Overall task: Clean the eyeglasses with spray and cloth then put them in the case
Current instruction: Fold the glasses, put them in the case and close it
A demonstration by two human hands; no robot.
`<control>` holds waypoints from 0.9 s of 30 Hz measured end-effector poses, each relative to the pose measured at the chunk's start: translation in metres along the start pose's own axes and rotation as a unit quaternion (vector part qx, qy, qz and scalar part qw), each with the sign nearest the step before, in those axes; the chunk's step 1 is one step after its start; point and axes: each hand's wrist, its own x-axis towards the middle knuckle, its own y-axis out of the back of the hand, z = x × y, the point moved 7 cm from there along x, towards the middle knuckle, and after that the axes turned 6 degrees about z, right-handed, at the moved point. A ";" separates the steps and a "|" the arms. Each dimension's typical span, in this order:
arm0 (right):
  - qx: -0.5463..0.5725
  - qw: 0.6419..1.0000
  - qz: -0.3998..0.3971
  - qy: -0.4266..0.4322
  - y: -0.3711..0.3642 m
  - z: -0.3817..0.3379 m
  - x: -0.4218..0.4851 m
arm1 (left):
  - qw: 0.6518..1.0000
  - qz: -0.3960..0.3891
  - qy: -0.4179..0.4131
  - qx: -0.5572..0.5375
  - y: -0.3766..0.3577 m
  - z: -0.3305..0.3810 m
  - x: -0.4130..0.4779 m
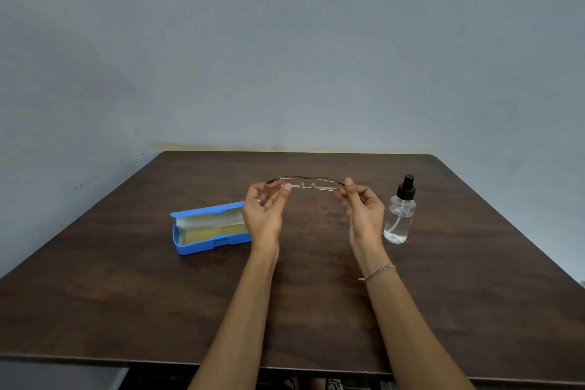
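Thin metal-framed eyeglasses (311, 184) are held up above the middle of the dark wooden table (285, 294), their temples folded. My left hand (264, 214) pinches the frame's left end, and my right hand (362, 209) pinches its right end. A blue case (205, 229) lies open on the table to the left of my left hand, showing a yellowish cloth lining inside. A clear spray bottle (399, 214) with a black pump top stands upright just right of my right hand.
The table's far edge meets a plain grey-blue wall (285, 57). Its near edge runs along the bottom of the view, with a dark gap below it.
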 end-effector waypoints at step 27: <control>-0.017 0.999 0.029 -0.026 -0.048 0.034 -0.076 | 0.964 -0.054 0.084 0.248 0.119 0.048 -0.008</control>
